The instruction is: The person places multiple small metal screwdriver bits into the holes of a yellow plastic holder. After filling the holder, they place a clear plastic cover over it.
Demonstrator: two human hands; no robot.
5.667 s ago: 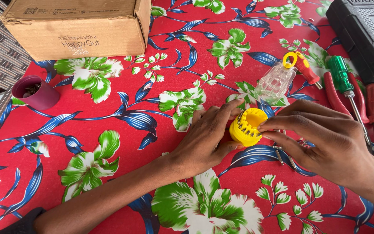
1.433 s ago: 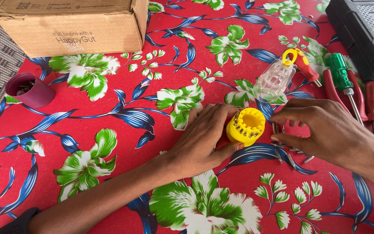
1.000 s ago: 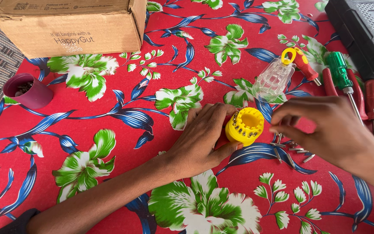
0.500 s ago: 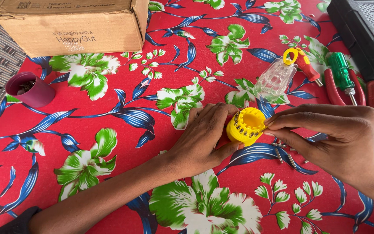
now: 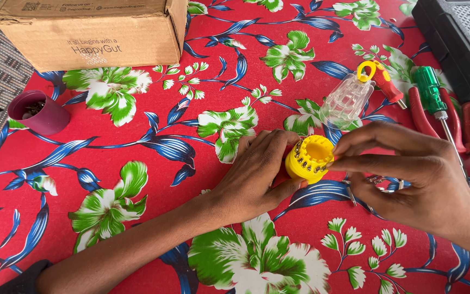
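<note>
My left hand [image 5: 257, 174] grips a round yellow bit holder [image 5: 308, 158] and keeps it tilted on the red flowered tablecloth [image 5: 137, 136]. Small metal bits stand in holes around the holder's rim. My right hand [image 5: 409, 179] is pinched at the holder's right edge, thumb and forefinger together on a small bit that I can barely see. A few loose metal bits [image 5: 379, 182] lie on the cloth under my right hand.
A clear plastic cap [image 5: 346, 100] lies behind the holder. To the right lie a red-and-yellow tool [image 5: 382, 81], a green screwdriver [image 5: 433, 100] and red-handled pliers [image 5: 466, 122]. A black tool case [image 5: 461, 38] sits far right, a cardboard box [image 5: 93, 30] far left, a maroon cup [image 5: 39, 111] at left.
My right hand lifted off to the right, then came back to the holder's rim with fingers pinched. The left hand kept its hold on the yellow holder.
</note>
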